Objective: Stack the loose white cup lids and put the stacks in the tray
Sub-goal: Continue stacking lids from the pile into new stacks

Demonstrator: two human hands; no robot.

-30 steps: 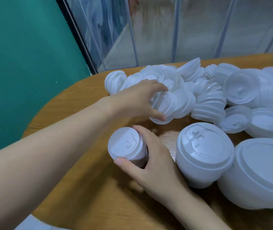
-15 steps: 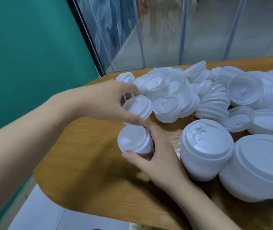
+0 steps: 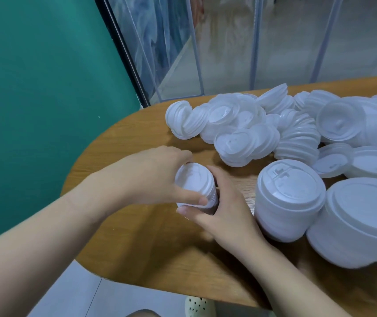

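Setting: teal wall (image 3: 34, 99) at left, clear plastic strip curtain (image 3: 228, 42) behind, pale tiled floor (image 3: 73, 294) below the near edge of the table.

Table (image 3: 137, 248): wood-grain top with a rounded corner; carries all the lids.

Small stack of lids (image 3: 195, 186): white, standing on the table near its left end, top face tilted slightly toward the camera. Held from both sides.

Left hand (image 3: 151, 177): reaches in from the left, fingers curled over the far rim of the small stack, thumb pressed along its near side. Grips the top of the stack.

Right hand (image 3: 226, 207): comes up from the lower right, fingers wrapped round the stack's right side, thumb lying across its base at the front. Grips the lower part of the stack.

Medium stack (image 3: 288, 197): wider white lids, upright, just right of the right hand, with a raised sip-hole mark on the top lid.

Large stack (image 3: 361, 220): the widest lids, at the lower right, touching the medium stack; partly cut off by the frame edge.

Loose lids (image 3: 247, 131): a heap of white lids across the far part of the table, many lying in short fanned rows on their sides, some flat. Count cannot be told.

Slipper (image 3: 197, 306): cream, with dark holes, on the floor under the near table edge.
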